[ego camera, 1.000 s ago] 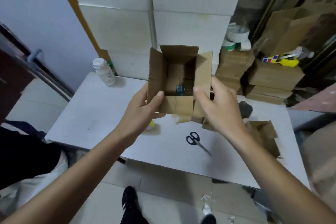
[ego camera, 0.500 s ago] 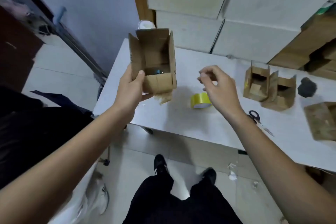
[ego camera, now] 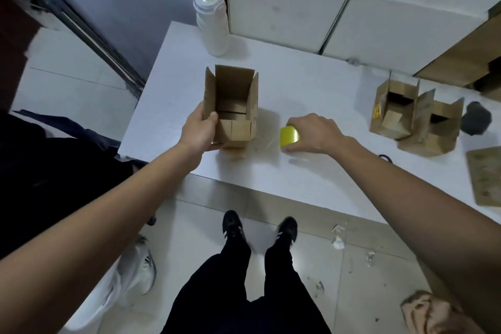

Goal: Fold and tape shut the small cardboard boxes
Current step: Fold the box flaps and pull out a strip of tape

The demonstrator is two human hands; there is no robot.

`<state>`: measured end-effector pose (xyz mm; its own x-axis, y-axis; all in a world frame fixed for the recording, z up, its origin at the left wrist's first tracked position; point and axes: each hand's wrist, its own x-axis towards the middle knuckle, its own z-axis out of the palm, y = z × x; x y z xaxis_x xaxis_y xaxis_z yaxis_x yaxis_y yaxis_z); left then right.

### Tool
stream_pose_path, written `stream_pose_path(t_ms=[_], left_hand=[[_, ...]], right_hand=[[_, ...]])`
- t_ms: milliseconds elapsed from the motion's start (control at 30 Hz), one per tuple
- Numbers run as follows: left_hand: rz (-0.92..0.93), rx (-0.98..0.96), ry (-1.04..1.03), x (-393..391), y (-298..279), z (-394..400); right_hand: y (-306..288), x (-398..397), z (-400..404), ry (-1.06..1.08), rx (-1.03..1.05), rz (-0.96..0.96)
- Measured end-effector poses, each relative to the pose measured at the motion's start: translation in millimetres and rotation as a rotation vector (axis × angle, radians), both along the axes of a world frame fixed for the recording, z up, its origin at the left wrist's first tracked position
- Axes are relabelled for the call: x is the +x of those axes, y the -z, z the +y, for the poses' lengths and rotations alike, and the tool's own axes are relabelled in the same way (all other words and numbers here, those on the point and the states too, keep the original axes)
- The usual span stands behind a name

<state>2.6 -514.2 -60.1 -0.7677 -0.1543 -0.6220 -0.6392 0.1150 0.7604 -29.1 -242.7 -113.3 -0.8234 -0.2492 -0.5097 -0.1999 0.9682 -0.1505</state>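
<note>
A small brown cardboard box (ego camera: 235, 127) stands on the white table (ego camera: 311, 179) near its left front corner, top flaps up and open. My left hand (ego camera: 199, 131) grips its left wall, thumb over the rim. To its right lies a yellow tape roll (ego camera: 289, 136); my right hand (ego camera: 314, 133) is curled over it from the right and holds it on the table. Two more open small boxes (ego camera: 412, 119) sit together at the right.
A white bottle (ego camera: 211, 22) stands at the table's back left corner. Large white cartons (ego camera: 352, 3) line the back. Scissors handles (ego camera: 385, 158) peek out behind my right forearm, a flat cardboard piece (ego camera: 485, 176) lies far right, a dark lump (ego camera: 475, 118) beside the boxes.
The box came down from the air onto the table in my left hand. My right hand dropped from mid-air onto the tape roll and closed on it.
</note>
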Motion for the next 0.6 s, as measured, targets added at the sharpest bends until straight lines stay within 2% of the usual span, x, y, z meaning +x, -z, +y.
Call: stream_pose_path(t_ms=[167, 333, 400, 433, 500, 533, 600], left_hand=[[-0.005, -0.005, 0.072, 3.1, 14.4, 6.4], [-0.046, 0.021, 0.111, 1.4, 14.9, 7.1], [-0.064, -0.052, 0.194, 1.6, 12.6, 7.3], [-0.030, -0.159, 0.241, 2.4, 8.9, 7.8], [0.200, -0.435, 0.255, 6.4, -8.6, 9.7], [0.380, -0.487, 0.215, 10.4, -24.0, 12.3], [0.632, -0.332, 0.192, 18.4, -58.6, 18.6]], right_hand=[[-26.2, -6.1, -15.6, -0.011, -0.072, 0.091], [-103.2, -6.1, 0.0, -0.025, -0.077, 0.233], [-137.2, -3.2, 18.0, 0.017, -0.148, 0.237], [-154.2, 0.6, 24.7, 0.021, -0.182, 0.245], [-183.1, 10.5, 31.4, 0.004, -0.256, 0.292], [-196.6, 16.6, 31.9, -0.010, -0.298, 0.314], [-219.2, 29.0, 29.6, -0.019, -0.399, 0.343]])
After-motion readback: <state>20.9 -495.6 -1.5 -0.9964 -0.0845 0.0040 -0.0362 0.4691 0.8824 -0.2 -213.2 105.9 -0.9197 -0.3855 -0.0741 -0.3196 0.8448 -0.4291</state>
